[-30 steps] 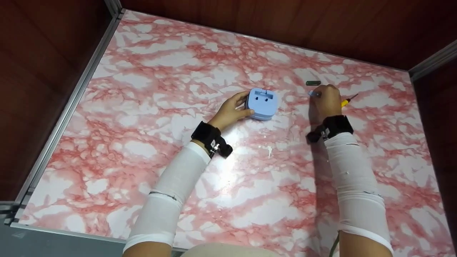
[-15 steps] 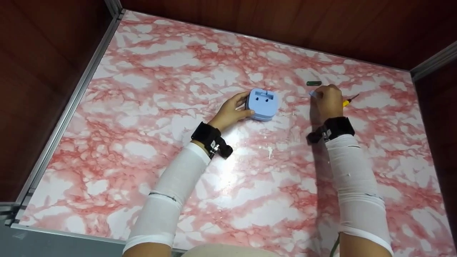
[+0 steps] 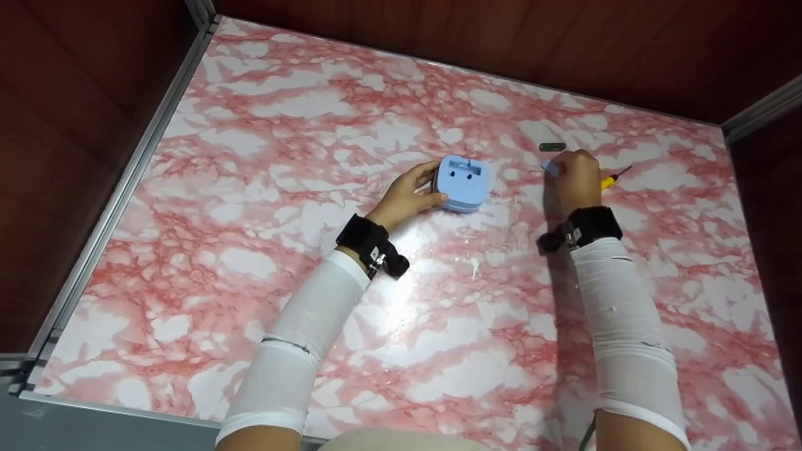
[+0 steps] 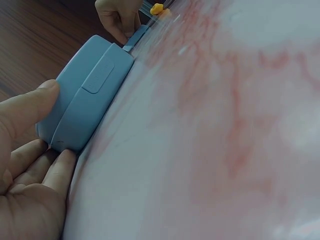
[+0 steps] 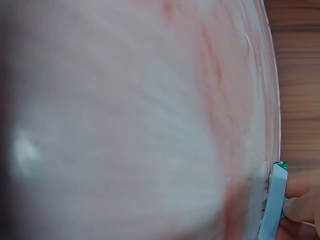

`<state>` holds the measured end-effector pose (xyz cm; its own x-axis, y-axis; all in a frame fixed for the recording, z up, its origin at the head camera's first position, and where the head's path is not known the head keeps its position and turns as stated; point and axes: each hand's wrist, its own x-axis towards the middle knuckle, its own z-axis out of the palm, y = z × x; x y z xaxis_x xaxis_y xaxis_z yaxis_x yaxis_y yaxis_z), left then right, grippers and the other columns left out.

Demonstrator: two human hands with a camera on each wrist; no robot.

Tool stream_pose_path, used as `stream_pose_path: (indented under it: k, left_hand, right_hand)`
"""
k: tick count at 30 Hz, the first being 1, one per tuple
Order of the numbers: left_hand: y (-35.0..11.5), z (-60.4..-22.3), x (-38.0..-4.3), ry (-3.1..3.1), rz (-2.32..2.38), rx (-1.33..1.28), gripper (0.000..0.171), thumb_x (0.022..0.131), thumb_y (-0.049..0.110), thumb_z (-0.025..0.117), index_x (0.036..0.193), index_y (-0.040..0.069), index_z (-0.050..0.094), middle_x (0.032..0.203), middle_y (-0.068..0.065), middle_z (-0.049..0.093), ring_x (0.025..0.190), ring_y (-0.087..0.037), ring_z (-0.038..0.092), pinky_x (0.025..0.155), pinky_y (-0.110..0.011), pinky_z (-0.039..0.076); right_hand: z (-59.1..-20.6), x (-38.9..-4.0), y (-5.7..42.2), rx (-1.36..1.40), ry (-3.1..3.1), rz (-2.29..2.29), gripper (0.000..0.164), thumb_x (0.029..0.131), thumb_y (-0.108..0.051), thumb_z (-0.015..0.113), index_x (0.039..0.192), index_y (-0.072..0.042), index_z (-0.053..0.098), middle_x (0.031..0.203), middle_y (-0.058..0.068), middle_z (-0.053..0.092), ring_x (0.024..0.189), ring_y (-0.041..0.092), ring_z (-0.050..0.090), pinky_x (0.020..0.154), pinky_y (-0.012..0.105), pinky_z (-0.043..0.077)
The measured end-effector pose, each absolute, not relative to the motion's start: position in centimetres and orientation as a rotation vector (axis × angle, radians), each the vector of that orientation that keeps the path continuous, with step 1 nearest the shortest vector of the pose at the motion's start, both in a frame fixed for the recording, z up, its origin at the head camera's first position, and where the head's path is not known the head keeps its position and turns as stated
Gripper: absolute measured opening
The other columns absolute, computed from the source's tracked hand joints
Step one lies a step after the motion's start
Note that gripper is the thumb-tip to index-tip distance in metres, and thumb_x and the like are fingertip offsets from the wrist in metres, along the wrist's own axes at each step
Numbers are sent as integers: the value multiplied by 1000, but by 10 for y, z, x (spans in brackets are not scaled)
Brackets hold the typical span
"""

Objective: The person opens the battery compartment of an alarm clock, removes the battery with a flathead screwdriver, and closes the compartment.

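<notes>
A pale blue rounded-square plastic box (image 3: 462, 186) sits on the table, with a rectangular recess and two small dark holes on its top. My left hand (image 3: 407, 194) grips its left side; in the left wrist view the thumb (image 4: 47, 95) lies on one face and the fingers (image 4: 61, 172) are against the other. Off to the right, my right hand (image 3: 578, 178) pinches a small flat pale blue plastic piece (image 3: 549, 167) close over the table. The right wrist view shows this flat piece (image 5: 275, 202) from its long side, by the thumb.
A green cylindrical battery (image 3: 552, 147) lies just beyond the right hand. To that hand's right is a yellow-handled screwdriver (image 3: 608, 182), its shaft pointing away to the right. Dark wood panels (image 3: 438, 31) wall the back and sides of the red-and-white table (image 3: 282, 156).
The small blue piece has tilted slightly in my right fingers and shows a little more. My left hand and the box have stayed in place.
</notes>
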<state>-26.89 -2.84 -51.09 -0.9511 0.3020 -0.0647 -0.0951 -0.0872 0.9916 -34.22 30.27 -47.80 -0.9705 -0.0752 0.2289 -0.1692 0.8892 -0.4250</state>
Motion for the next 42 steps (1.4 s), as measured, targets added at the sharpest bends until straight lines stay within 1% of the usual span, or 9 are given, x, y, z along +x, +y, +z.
stream_pose_path:
  k: [8, 15, 19, 23, 30, 35, 42]
  left_hand:
    - [-27, -510, -268, 1890, 2133, 226, 74, 91, 2, 75, 155, 9, 40, 157, -12, 43, 141, -24, 45, 96, -31, 54]
    - [-28, -509, -268, 1901, 2116, 231, 75, 91, 3, 75, 156, 10, 38, 158, -11, 42, 146, -21, 39, 98, -30, 52]
    - [-29, -509, -267, 1911, 2108, 226, 75, 91, 4, 75, 156, 11, 39, 158, -9, 42, 145, -20, 39, 98, -29, 52]
    - [-29, -508, -266, 1921, 2103, 225, 74, 91, 5, 75, 156, 11, 39, 158, -9, 43, 145, -19, 40, 99, -28, 51]
    - [-29, -511, -269, 1979, 2093, 255, 72, 90, 5, 76, 154, 8, 42, 156, -10, 45, 144, -19, 41, 103, -24, 47]
    - [-28, -511, -270, 1976, 2096, 254, 73, 90, 4, 76, 154, 8, 41, 156, -11, 44, 144, -19, 41, 103, -24, 47]
    - [-28, -510, -268, 1959, 2103, 234, 74, 89, 4, 77, 154, 9, 41, 157, -11, 44, 144, -21, 41, 102, -25, 49]
  right_hand:
    - [-474, -339, 299, 222, -2889, 697, 21, 97, 10, 54, 105, 11, 74, 101, 30, 67, 100, 43, 61, 93, 55, 50]
    - [-464, -334, 290, 246, -2931, 753, 19, 99, 5, 58, 105, 6, 76, 102, 24, 67, 101, 36, 61, 94, 51, 50]
    - [-461, -331, 283, 316, -2911, 824, 18, 98, 3, 61, 105, 4, 77, 104, 21, 72, 101, 33, 63, 93, 49, 51]
    - [-459, -327, 274, 409, -2884, 864, 17, 99, 1, 61, 105, 4, 77, 104, 22, 72, 99, 34, 65, 92, 50, 53]
    - [-454, -322, 259, 548, -2838, 847, 22, 99, 8, 55, 104, 6, 77, 101, 25, 71, 95, 39, 65, 92, 53, 52]
    - [-450, -322, 251, 631, -2789, 837, 19, 96, 9, 60, 102, 5, 78, 99, 25, 72, 93, 39, 67, 90, 52, 54]
    - [-441, -320, 237, 643, -2819, 838, 22, 94, 13, 60, 101, 4, 79, 101, 21, 73, 97, 35, 68, 90, 49, 55]
